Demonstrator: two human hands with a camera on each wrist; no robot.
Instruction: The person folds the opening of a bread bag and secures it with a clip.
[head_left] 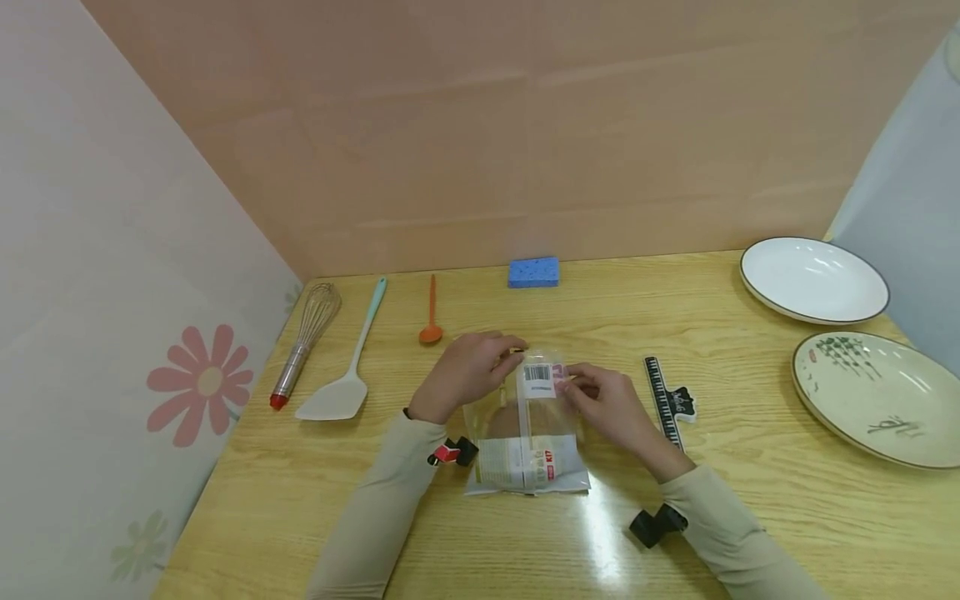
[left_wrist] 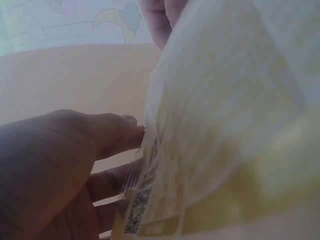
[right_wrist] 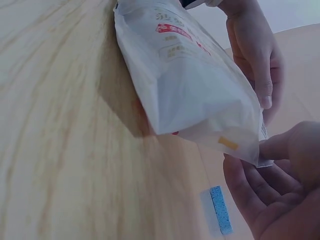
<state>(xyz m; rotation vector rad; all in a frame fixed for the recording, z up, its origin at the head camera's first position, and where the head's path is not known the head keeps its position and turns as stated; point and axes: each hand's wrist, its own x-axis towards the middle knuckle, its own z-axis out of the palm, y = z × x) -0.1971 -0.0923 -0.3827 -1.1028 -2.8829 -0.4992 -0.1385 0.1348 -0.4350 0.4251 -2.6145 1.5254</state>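
A plastic food bag (head_left: 525,425) stands in front of me, see-through at the top with a barcode label, white and printed lower down. My left hand (head_left: 472,367) pinches its upper left edge; the left wrist view shows thumb and fingers (left_wrist: 107,182) at that edge, some of them behind the film. With thumb and index finger, my right hand (head_left: 611,408) pinches the upper right corner. In the right wrist view the bag (right_wrist: 195,95) leans toward the far side, its corner between the right hand's fingertips (right_wrist: 272,150).
Right of the bag lies a black clip (head_left: 667,400) with a piano-key pattern. Two plates, one white (head_left: 813,279) and one patterned (head_left: 870,400), sit farther right. A blue sponge (head_left: 534,272), orange spoon (head_left: 431,321), white spatula (head_left: 337,398) and whisk (head_left: 307,342) lie behind and left.
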